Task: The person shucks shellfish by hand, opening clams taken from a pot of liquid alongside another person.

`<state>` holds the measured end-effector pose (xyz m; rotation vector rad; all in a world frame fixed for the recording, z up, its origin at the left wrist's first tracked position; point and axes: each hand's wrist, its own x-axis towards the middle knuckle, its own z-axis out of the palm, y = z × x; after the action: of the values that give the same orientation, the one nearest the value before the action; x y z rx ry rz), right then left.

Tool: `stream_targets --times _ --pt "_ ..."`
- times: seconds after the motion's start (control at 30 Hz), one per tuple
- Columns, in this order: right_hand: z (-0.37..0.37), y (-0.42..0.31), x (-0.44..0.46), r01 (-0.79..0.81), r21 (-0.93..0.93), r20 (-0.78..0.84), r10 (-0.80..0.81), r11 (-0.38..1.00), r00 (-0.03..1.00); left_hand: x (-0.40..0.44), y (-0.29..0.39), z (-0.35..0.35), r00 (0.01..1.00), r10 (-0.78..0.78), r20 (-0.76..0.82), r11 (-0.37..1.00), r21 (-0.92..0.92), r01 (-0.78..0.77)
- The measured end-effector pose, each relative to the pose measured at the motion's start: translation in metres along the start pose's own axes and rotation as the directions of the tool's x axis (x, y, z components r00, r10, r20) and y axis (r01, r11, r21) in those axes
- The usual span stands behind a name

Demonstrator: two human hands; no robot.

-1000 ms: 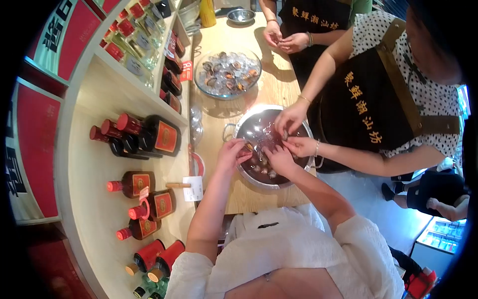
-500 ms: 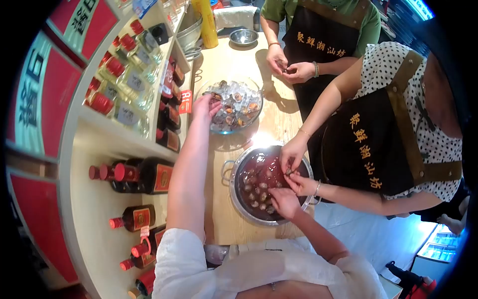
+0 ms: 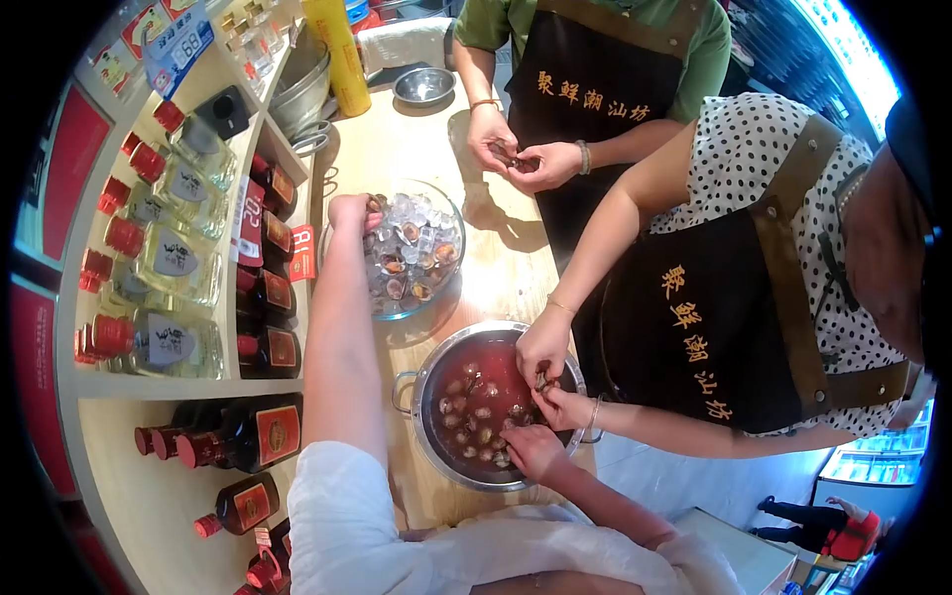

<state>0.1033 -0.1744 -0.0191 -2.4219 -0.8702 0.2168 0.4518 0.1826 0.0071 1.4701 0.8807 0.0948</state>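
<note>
Here, L fingers (image 3: 368, 219) pinch shell (image 3: 375, 203) over bowl (image 3: 402, 315); R fingers (image 3: 516, 437) by shells (image 3: 484, 435), grip unclear.

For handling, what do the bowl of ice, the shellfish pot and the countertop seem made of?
Bowl of ice: clear, smooth glass, judging by its see-through wall, though hard plastic is possible.
Shellfish pot: shiny metal, probably stainless steel, from its silvery, reflective rim.
Countertop: pale wood or wood-look surface, with faint grain and a light sheen.

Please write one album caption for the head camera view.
Left hand at the glass bowl of iced shellfish, right hand reaching into the metal pot.
</note>
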Motion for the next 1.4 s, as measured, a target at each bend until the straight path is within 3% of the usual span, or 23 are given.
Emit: stream_targets --times 0.03,0.1,0.13,0.2,0.27,0.33,0.43,0.53,0.63,0.67,0.73,0.8,0.87,0.93,0.97,1.07,1.1,1.13,1.17,1.2,1.27,1.3,1.4 --pt "-0.001 0.0 0.001 -0.01 -0.003 0.038 0.01 1.0 0.999 -0.006 0.005 0.0 1.0 -0.003 0.004 1.0 0.001 0.003" --pt "0.001 0.001 0.005 -0.02 0.005 0.036 0.02 1.0 0.999 -0.017 0.013 -0.002 0.992 0.12 -0.024 0.901 0.423 -0.099" --pt "0.001 -0.001 0.005 -0.029 0.018 0.034 0.028 0.999 0.999 -0.016 0.014 -0.003 0.994 0.11 -0.023 0.899 0.428 -0.09" --pt "-0.006 -0.004 0.011 -0.106 -0.003 0.199 0.105 0.994 0.974 -0.011 0.008 -0.004 0.877 0.481 0.013 0.582 0.743 -0.33" --pt "-0.002 -0.003 0.012 -0.087 -0.002 0.139 0.086 0.996 0.986 -0.007 0.008 -0.006 0.94 0.341 0.002 0.621 0.75 -0.227" --pt "-0.003 -0.006 0.015 -0.115 -0.017 0.13 0.116 0.993 0.985 0.012 0.001 -0.01 0.92 0.39 0.034 0.531 0.808 -0.255" --pt "0.002 -0.003 0.016 -0.079 -0.001 0.011 0.079 0.997 0.997 -0.003 0.009 -0.012 0.949 0.313 0.049 0.565 0.793 -0.227" --pt "0.006 -0.002 0.018 -0.084 -0.01 -0.021 0.084 0.996 0.996 -0.003 -0.001 -0.02 0.903 0.428 0.017 0.556 0.783 -0.279" --pt "0.011 0.0 0.028 -0.092 -0.034 -0.027 0.091 0.995 0.996 -0.028 -0.008 -0.031 0.677 0.734 -0.053 0.535 0.659 -0.529" --pt "0.014 0.0 0.036 -0.089 -0.029 -0.026 0.088 0.996 0.996 -0.046 -0.015 -0.034 0.676 0.735 -0.053 0.532 0.663 -0.526" --pt "0.026 0.002 0.058 -0.082 -0.107 -0.217 0.057 0.991 0.974 -0.078 -0.031 -0.039 0.478 0.873 -0.091 0.459 0.483 -0.746" --pt "0.037 0.007 0.083 -0.01 -0.306 -0.275 -0.078 0.952 0.958 -0.143 -0.05 -0.042 0.628 0.778 -0.029 0.616 0.239 -0.751" --pt "0.048 0.014 0.101 0.027 -0.325 -0.253 -0.115 0.945 0.961 -0.191 -0.083 -0.05 0.672 0.741 0.012 0.666 0.121 -0.736" --pt "0.053 0.015 0.105 0.008 -0.401 0.008 -0.005 0.916 1.0 -0.223 -0.126 -0.061 0.748 0.662 0.048 0.735 0.152 -0.661" --pt "0.052 0.013 0.103 0.008 -0.4 0.018 -0.001 0.916 1.0 -0.242 -0.144 -0.067 0.798 0.6 0.059 0.788 0.128 -0.602" --pt "0.037 0.0 0.096 -0.098 -0.298 0.0 0.103 0.95 0.995 -0.28 -0.194 -0.082 0.866 0.482 0.134 0.864 0.092 -0.495" --pt "0.03 -0.006 0.091 -0.149 -0.022 -0.05 0.147 0.989 0.988 -0.294 -0.207 -0.084 0.907 0.388 0.166 0.92 -0.011 -0.391" --pt "0.026 -0.01 0.084 -0.174 0.258 -0.084 0.202 0.95 0.976 -0.309 -0.216 -0.083 0.934 0.292 0.207 0.955 -0.111 -0.275" --pt "0.025 -0.01 0.077 -0.256 0.578 0.064 0.27 0.775 0.961 -0.322 -0.223 -0.081 0.933 0.297 0.203 0.954 -0.115 -0.278" --pt "0.025 -0.011 0.07 -0.248 0.575 0.058 0.263 0.78 0.963 -0.334 -0.228 -0.078 0.922 0.263 0.285 0.965 -0.095 -0.246" --pt "0.025 -0.017 0.052 -0.42 0.907 0.395 0.355 -0.007 0.847 -0.346 -0.239 -0.073 0.899 0.24 0.367 0.971 -0.083 -0.226" --pt "0.013 -0.03 0.044 -0.398 0.912 0.407 0.315 -0.097 0.857 -0.349 -0.246 -0.071 0.887 0.266 0.377 0.962 -0.051 -0.267" --pt "0.007 -0.031 0.024 -0.475 0.876 0.477 0.322 -0.09 0.818 -0.354 -0.257 -0.07 0.854 0.298 0.427 0.94 0.026 -0.341"
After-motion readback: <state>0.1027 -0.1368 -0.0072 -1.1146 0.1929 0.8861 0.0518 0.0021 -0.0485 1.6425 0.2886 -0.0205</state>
